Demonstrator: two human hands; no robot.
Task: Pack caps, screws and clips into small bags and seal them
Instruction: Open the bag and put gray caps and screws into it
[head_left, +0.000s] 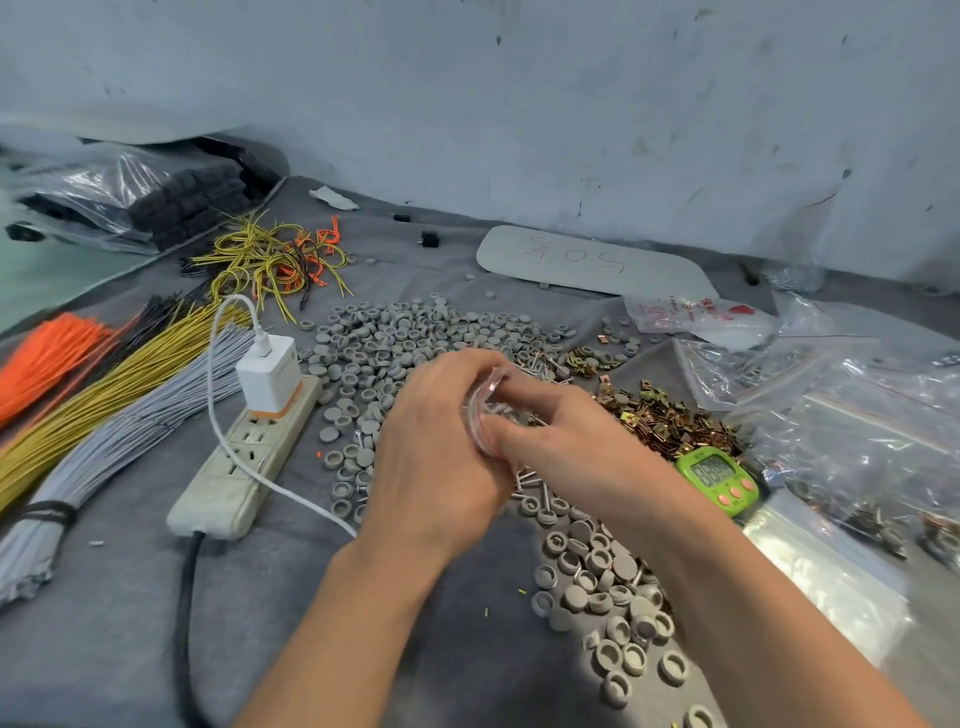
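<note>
A: Grip first.
B: Both hands meet mid-scene. A small clear bag (491, 410) sits between them. The left hand (436, 447) curls round the bag's left side, fingers wrapped. The right hand (561, 431) pinches its edge, thumb pressed on the plastic.
A: Contents?
B: Pale bits inside, too blurred to name. A reddish strip runs along the bag's far edge.
A: Under the hands?
B: Loose screws (530, 480) lie on the grey cloth (130, 623), just beneath the wrists. Grey caps (415, 332) spread in a broad heap far and left of the hands. More trail near, along the right forearm.
A: Clips?
B: Brassy clips (670, 421) are heaped just right of the right hand. A green timer (719, 480) stands at that heap's near edge.
A: Further out?
B: Left: a power strip (244, 457) with a white charger (268, 374) plugged in, then bundles of wire (130, 415), grey, yellow, orange. Right: clear bags (857, 431), some holding parts. Far: a pale board (597, 262) lies flat by the wall.
</note>
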